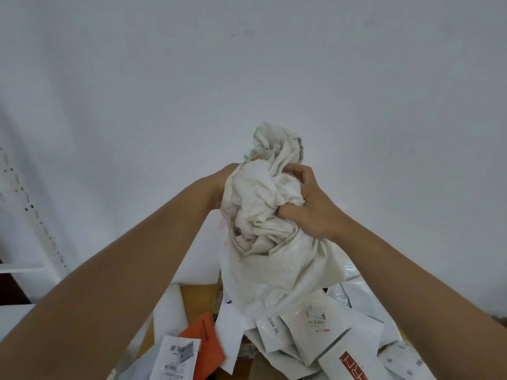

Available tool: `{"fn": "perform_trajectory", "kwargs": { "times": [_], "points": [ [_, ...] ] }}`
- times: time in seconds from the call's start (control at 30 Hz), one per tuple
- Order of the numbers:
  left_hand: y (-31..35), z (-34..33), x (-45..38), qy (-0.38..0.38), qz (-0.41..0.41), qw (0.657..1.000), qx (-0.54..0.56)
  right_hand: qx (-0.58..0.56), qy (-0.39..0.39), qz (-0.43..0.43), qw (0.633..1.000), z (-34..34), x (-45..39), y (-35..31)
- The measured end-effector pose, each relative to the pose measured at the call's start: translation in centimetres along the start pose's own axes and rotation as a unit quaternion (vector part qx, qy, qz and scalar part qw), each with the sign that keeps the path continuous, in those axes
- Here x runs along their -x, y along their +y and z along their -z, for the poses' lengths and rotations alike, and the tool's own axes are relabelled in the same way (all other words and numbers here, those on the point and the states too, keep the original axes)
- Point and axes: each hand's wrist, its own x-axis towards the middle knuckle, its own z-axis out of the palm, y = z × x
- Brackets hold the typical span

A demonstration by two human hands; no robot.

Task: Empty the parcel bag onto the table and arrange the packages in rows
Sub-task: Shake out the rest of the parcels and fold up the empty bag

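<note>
I hold a crumpled off-white woven parcel bag [263,215] up in front of me, its open end hanging down over the table. My right hand [310,207] grips a bunch of the bag's fabric on its right side. My left hand [223,179] is on the bag's far left side, mostly hidden behind the cloth. Under the bag lies a heap of packages: white mailers with labels [315,325], an orange envelope [203,344], a white box with a red mark [354,363] and a labelled mailer [178,357] at the lower left.
The wooden table [197,300] shows brown between the parcels. White foam sheets [170,308] lie at the heap's left side. A plain white wall fills the background. A white perforated shelf upright [30,207] stands at the far left.
</note>
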Motion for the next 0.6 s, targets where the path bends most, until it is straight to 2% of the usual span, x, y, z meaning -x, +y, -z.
{"fn": "perform_trajectory", "kwargs": {
  "times": [0.07,0.17,0.27,0.37,0.43,0.5,0.57,0.6],
  "points": [
    [0.5,-1.0,0.8,-0.013,0.003,0.987,0.162,-0.004,0.008,0.007,1.000,0.0,-0.4,0.2],
    [0.2,-1.4,0.4,-0.057,0.006,0.946,0.320,0.012,0.027,-0.008,1.000,0.1,-1.6,0.4],
    [-0.3,-1.7,0.2,-0.152,0.036,0.932,0.328,0.061,0.064,-0.001,0.996,-0.4,-2.8,0.8],
    [-1.0,-1.8,-0.4,-0.163,0.010,0.938,0.306,0.123,0.131,0.007,0.984,-1.6,-3.7,1.4],
    [-0.7,-2.0,-0.2,-0.135,0.020,0.952,0.273,0.126,0.153,0.025,0.980,-2.1,-4.2,2.0],
    [-0.5,-2.2,-0.5,-0.075,0.020,0.975,0.210,0.154,0.159,0.023,0.975,-2.1,-4.6,2.5],
    [-0.5,-2.2,-0.9,0.053,0.002,0.994,0.097,0.153,0.182,0.012,0.971,-1.9,-5.2,2.9],
    [-1.0,-2.1,-1.2,0.151,-0.033,0.987,0.033,0.147,0.209,0.002,0.967,-1.7,-5.4,2.9]
  ]
}}
